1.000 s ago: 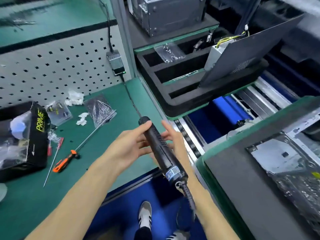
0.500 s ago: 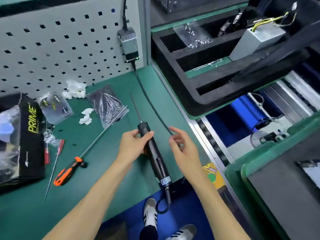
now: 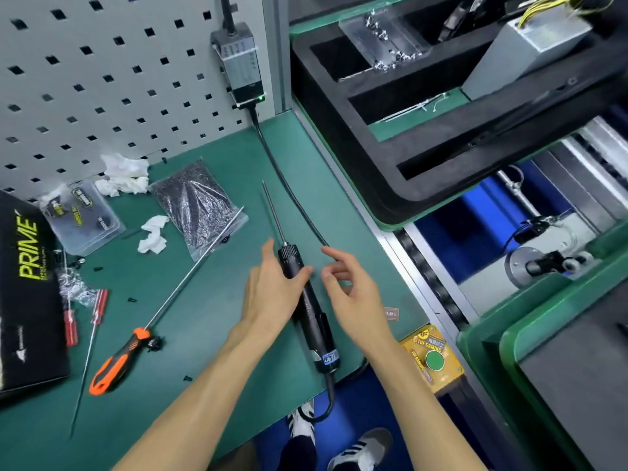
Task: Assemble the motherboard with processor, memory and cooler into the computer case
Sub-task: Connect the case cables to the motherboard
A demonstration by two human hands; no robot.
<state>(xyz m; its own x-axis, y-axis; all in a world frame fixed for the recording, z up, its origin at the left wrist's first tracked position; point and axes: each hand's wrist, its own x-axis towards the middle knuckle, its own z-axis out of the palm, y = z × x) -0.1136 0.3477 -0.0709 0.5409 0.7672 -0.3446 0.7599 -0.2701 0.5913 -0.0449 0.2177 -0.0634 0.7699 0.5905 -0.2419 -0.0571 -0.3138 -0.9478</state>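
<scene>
Tabletop (image 3: 210,321) carries the electric screwdriver (image 3: 306,300) lying flat, bit pointing away. Left hand (image 3: 272,294), grip wrapped round its upper barrel, likely steadies it. Right hand (image 3: 353,297) open, empty, just beside. Motherboard, case not visible.

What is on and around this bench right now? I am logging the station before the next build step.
Electric screwdriver: one, black, on the green mat, bit pointing away.
Manual screwdriver: one, orange and black handle, left of centre.
Screw bag: one, clear, near the pegboard.
PRIME box: one, black, far left.
Tissue wads: several, white, by the pegboard.
Foam tray: one, black, upper right.
Button box: one, yellow with a green button, bench edge.
Left hand: wrapped on the electric screwdriver.
Right hand: open, beside it.
</scene>
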